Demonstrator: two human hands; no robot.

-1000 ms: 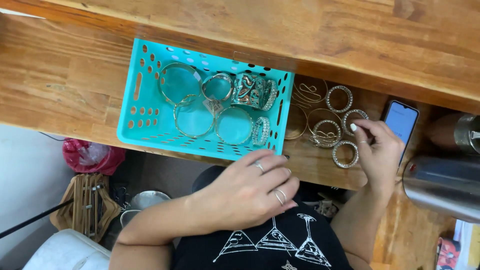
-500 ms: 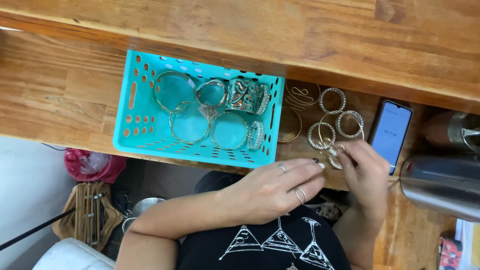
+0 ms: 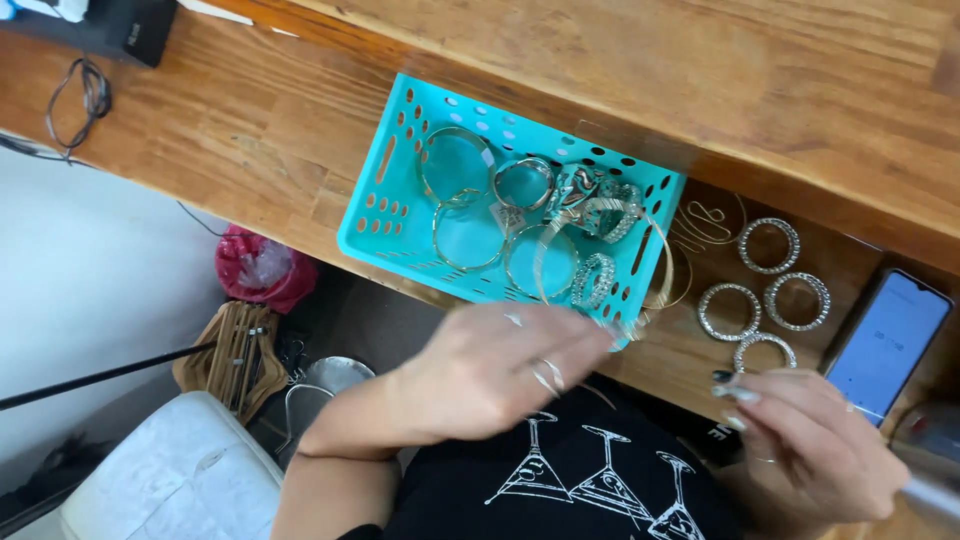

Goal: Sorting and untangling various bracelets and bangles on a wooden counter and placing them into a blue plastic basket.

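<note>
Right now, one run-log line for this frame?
left hand: lifting thin gold bangle over teal basket edge | right hand: empty, beside studded bangles on wooden counter | phone at right

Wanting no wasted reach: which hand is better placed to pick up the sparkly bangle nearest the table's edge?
Probably right. The right hand has its fingertips beside that sparkly bangle and looks free; the left hand is at the basket, seemingly holding a thin gold bangle.
</note>
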